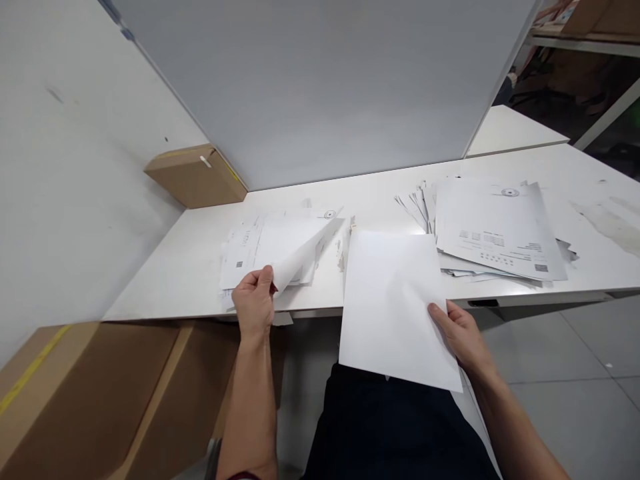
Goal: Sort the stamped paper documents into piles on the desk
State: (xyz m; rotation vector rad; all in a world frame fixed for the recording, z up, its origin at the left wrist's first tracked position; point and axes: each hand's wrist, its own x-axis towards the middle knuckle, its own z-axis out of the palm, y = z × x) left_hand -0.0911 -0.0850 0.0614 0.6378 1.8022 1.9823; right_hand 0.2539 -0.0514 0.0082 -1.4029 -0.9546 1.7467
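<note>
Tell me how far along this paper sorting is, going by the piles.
Looks done: a fanned pile of printed sheets lies on the right of the table. In hand: the right hand holds one blank-faced sheet over the table edge, while the left hand lifts the corner of the top sheet of the left pile. Left: that smaller pile.

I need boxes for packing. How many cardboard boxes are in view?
2, possibly more out of frame. One small box sits at the table's far left corner against the wall. One large box stands on the floor, lower left, beside the left arm.
</note>
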